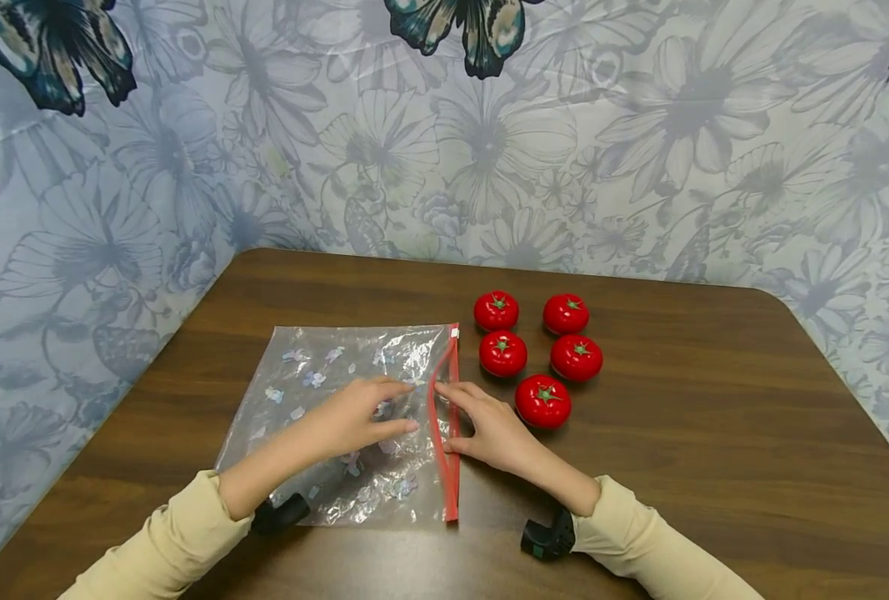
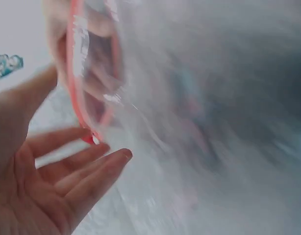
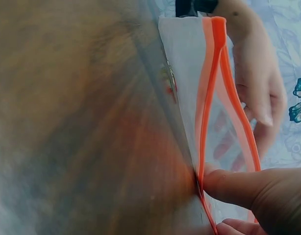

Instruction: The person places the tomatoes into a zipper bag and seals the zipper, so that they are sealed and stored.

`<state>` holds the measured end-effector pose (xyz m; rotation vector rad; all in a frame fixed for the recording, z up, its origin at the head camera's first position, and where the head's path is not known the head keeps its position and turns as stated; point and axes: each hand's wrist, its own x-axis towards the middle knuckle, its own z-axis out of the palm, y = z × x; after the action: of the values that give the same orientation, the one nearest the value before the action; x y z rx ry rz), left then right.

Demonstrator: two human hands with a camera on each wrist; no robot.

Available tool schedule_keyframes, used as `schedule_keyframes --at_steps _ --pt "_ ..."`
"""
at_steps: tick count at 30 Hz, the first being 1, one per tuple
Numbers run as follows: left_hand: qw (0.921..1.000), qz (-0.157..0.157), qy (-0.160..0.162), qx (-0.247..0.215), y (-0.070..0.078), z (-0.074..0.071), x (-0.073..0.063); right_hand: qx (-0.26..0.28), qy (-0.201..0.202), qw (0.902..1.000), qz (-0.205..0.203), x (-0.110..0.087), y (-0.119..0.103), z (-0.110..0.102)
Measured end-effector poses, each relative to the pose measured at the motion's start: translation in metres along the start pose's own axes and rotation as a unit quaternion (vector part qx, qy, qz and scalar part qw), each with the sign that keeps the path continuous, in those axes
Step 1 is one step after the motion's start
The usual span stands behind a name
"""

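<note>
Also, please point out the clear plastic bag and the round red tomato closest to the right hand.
Clear plastic bag [image 1: 354, 362]: head view, on its upper film.
Round red tomato [image 1: 542, 410]: head view, below its green stem.

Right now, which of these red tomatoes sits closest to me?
The front tomato, alone in its row, beside your right hand; the other four tomatoes sit farther back in two pairs.

Cropped and blurred
The head view's top edge cuts two teal-and-black butterfly prints [image 1: 481, 33]; the left wrist view blurs the clear, red-edged plastic bag [image 2: 189, 98].
</note>
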<state>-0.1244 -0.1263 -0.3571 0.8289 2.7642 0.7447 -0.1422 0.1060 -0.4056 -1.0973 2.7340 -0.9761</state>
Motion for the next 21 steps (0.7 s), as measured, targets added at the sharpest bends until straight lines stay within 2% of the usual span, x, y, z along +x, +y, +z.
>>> schedule_keyframes --at_steps 3,6,10,15,18,21 --pt "0.9983 -0.044 0.024 -0.029 0.010 0.001 0.011 -0.001 0.003 1.0000 -0.005 0.000 0.000 0.000" --pt "0.9963 -0.068 0.022 -0.048 0.016 0.006 0.020 0.001 0.004 0.9999 -0.012 -0.001 0.000 0.000" --pt "0.9929 -0.075 0.014 -0.091 0.017 0.016 0.026 0.004 0.003 0.9998 -0.017 -0.001 -0.001 0.000" --pt "0.9869 -0.074 0.029 -0.140 0.014 0.025 0.028 0.000 0.004 0.9998 -0.020 -0.001 -0.002 0.000" --pt "0.9787 -0.071 0.037 -0.189 0.011 0.026 0.029 -0.003 0.006 0.9998 -0.018 -0.002 -0.002 0.000" --pt "0.9607 -0.074 0.042 -0.264 0.007 0.027 0.029 -0.003 0.004 0.9999 -0.015 -0.003 -0.002 0.001"
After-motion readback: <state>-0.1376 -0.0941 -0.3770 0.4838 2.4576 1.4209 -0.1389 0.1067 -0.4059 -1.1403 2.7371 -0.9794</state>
